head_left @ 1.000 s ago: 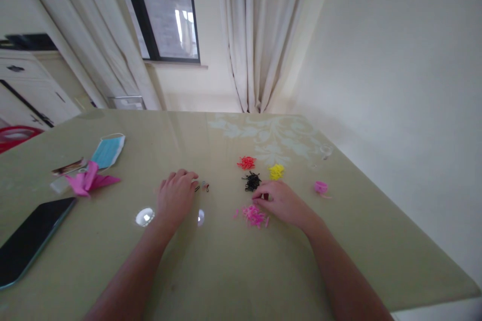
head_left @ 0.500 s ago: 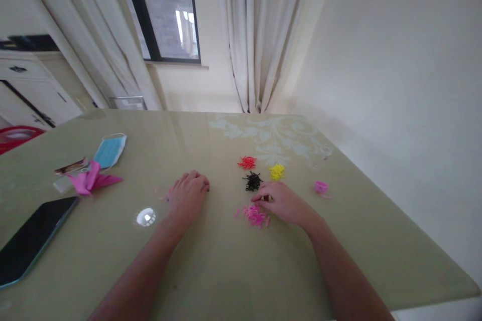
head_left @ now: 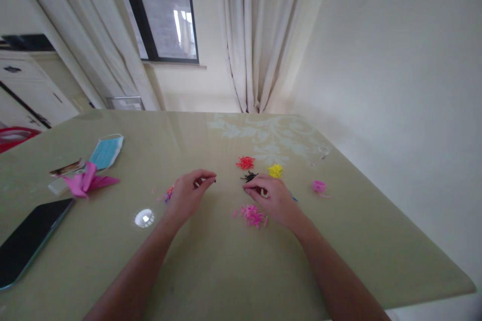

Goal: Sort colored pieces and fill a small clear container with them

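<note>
My left hand [head_left: 190, 193] is raised a little over the table, thumb and forefinger pinched on a tiny black piece that shows at the tips. Beneath its wrist side peeks a mixed-colour pile of small pieces [head_left: 169, 193]. My right hand [head_left: 273, 195] is also closed in a pinch, beside a pile of thin black pieces [head_left: 249, 176] that it partly covers. What lies in that pinch is too small to make out. Around it are a red pile [head_left: 245, 162], a yellow pile [head_left: 275, 170] and a pink pile [head_left: 253, 215]. A bit of blue [head_left: 294, 199] shows behind the hand.
A pink coiled band [head_left: 319, 187] lies at the right. On the left are a black-screened phone [head_left: 32, 241], a pink folded paper shape [head_left: 88, 180] and a blue face mask [head_left: 107, 153]. Light glares off the glossy table [head_left: 226, 271]. A wall borders its right side.
My left hand has lifted and turned, bringing its pinched fingertips into view with a black piece. My right hand has moved slightly left and forward, covering more of the black pile.
</note>
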`<control>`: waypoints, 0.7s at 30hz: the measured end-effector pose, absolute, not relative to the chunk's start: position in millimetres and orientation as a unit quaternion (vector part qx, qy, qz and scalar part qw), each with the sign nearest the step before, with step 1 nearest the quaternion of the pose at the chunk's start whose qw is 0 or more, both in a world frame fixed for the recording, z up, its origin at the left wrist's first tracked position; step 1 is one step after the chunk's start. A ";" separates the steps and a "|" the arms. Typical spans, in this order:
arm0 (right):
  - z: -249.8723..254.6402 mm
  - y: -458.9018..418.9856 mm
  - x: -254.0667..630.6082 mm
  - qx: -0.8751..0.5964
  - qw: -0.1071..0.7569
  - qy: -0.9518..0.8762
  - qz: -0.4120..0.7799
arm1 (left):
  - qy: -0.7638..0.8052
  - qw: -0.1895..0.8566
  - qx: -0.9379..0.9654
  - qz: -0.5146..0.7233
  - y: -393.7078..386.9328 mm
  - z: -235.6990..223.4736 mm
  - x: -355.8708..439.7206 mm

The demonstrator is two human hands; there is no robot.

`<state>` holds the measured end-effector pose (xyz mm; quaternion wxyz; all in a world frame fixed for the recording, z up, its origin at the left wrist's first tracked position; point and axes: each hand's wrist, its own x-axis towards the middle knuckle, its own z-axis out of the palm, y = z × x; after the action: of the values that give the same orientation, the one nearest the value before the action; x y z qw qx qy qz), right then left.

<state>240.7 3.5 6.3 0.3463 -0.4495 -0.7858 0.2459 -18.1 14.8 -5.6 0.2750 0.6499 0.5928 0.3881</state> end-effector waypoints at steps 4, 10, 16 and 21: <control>7.1 -1.5 231.2 -0.440 0.388 -0.766 0.261 | 0.509 0.405 0.614 0.448 8.8 -2.7 -6.2; 4.3 -5.9 223.5 -0.425 0.420 -0.748 0.290 | 0.435 0.509 0.600 0.438 -2.8 0.1 11.1; 6.8 -7.4 225.8 -0.421 0.432 -0.737 0.306 | 0.444 0.471 0.621 0.442 -5.2 -5.0 15.3; 10.0 -9.1 226.3 -0.415 0.441 -0.719 0.340 | 0.452 0.440 0.631 0.452 -7.2 -10.4 17.3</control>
<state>226.3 -9.1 10.0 0.4415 -0.4145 -0.7193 0.3404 17.3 -7.2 -10.4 0.4396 0.6311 0.4520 0.4518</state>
